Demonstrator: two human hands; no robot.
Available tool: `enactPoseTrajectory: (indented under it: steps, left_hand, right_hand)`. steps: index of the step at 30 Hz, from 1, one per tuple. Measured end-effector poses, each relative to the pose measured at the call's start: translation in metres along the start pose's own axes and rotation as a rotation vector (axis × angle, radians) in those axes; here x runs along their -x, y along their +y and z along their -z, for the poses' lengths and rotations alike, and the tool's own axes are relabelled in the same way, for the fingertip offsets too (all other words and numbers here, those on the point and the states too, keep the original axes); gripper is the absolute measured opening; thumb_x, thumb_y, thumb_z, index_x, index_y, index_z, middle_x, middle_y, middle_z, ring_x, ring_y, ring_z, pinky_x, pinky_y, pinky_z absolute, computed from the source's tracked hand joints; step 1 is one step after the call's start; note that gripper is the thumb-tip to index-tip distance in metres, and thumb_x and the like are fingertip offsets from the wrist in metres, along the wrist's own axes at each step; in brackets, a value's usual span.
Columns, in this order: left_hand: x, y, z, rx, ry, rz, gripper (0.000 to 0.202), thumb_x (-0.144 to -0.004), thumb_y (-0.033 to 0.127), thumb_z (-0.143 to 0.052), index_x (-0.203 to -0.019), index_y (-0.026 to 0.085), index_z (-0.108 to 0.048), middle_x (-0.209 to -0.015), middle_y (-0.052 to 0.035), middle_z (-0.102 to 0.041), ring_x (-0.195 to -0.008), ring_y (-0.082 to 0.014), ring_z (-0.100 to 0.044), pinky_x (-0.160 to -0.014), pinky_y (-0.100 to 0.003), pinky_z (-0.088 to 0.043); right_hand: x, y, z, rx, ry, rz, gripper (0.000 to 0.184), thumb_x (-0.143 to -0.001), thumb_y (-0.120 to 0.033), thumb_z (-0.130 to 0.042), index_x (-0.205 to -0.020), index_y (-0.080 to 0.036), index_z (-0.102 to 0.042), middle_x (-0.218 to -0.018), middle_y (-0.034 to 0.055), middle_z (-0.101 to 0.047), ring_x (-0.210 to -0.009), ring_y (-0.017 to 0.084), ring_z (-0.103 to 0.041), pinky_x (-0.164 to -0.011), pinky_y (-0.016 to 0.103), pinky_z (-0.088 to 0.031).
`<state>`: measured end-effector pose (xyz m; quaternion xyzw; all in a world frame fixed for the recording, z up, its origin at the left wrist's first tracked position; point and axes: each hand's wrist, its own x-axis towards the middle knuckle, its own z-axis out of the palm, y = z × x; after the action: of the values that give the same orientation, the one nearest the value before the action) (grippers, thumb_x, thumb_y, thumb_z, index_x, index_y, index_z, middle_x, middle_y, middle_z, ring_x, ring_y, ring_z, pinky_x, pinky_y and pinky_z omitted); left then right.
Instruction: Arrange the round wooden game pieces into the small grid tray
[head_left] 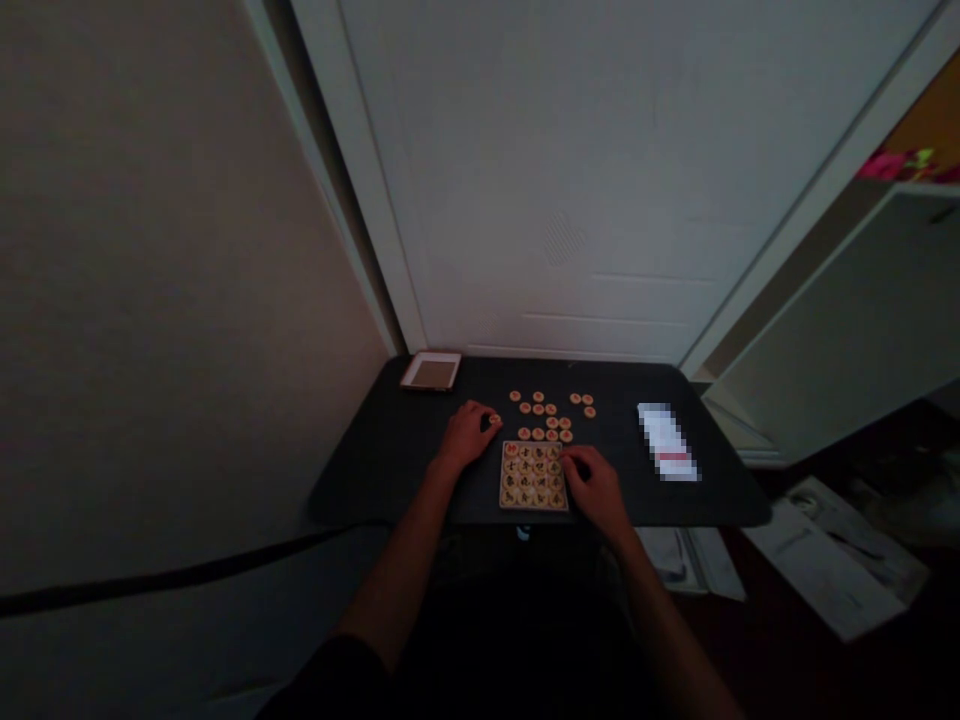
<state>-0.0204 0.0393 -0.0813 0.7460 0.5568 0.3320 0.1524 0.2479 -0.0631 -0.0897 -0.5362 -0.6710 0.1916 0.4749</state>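
A square box filled with round Chinese chess pieces stands near the table's front edge. Most pieces in it carry dark characters, and a red-marked piece lies in its far left corner. Just beyond that corner, my left hand has its thumb and fingers closed around a Chinese chess piece. At the box's right side, my right hand is curled, its fingertips closed at the edge near the far right corner. Several loose red-marked pieces are spread over the table behind the box.
The dark table stands against a white door. A shallow lid or tray lies at its back left. On the right lies a pixelated white object. Flat white boxes are on the floor to the right.
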Motion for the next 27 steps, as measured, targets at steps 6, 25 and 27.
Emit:
enactPoseTrajectory:
  steps: [6,25,27]
  left_hand:
    - [0.008,0.019,0.012,0.181,0.054,0.086,0.026,-0.089,0.034,-0.067,-0.111,0.020,-0.067,-0.097,-0.0054,-0.074,-0.080,-0.0177,-0.071,-0.075,-0.031,-0.058]
    - [0.063,0.108,-0.002,0.815,-0.245,0.045,0.030,-0.090,0.035,-0.065,-0.115,0.019,-0.073,-0.118,-0.0090,-0.075,-0.108,-0.0245,-0.071,-0.099,-0.038,-0.055]
    - [0.065,0.105,-0.003,0.815,-0.208,0.066,0.029,-0.089,0.036,-0.067,-0.110,0.018,-0.073,-0.112,-0.0089,-0.076,-0.104,-0.0239,-0.072,-0.096,-0.036,-0.056]
  right_hand:
    - [0.000,-0.002,0.001,-0.023,0.011,0.006,0.023,-0.094,-0.036,-0.056,-0.100,-0.023,-0.073,-0.100,0.0085,-0.073,-0.093,0.024,-0.068,-0.087,0.039,-0.053]
    - [-0.008,-0.050,0.002,-0.179,-0.062,0.040,0.020,-0.094,-0.038,-0.062,-0.105,-0.025,-0.071,-0.098,0.0052,-0.071,-0.089,0.022,-0.067,-0.083,0.036,-0.054]
    - [-0.007,-0.049,0.002,-0.194,-0.095,0.023,0.022,-0.093,-0.040,-0.063,-0.108,-0.026,-0.071,-0.101,0.0054,-0.072,-0.090,0.023,-0.067,-0.084,0.037,-0.055]
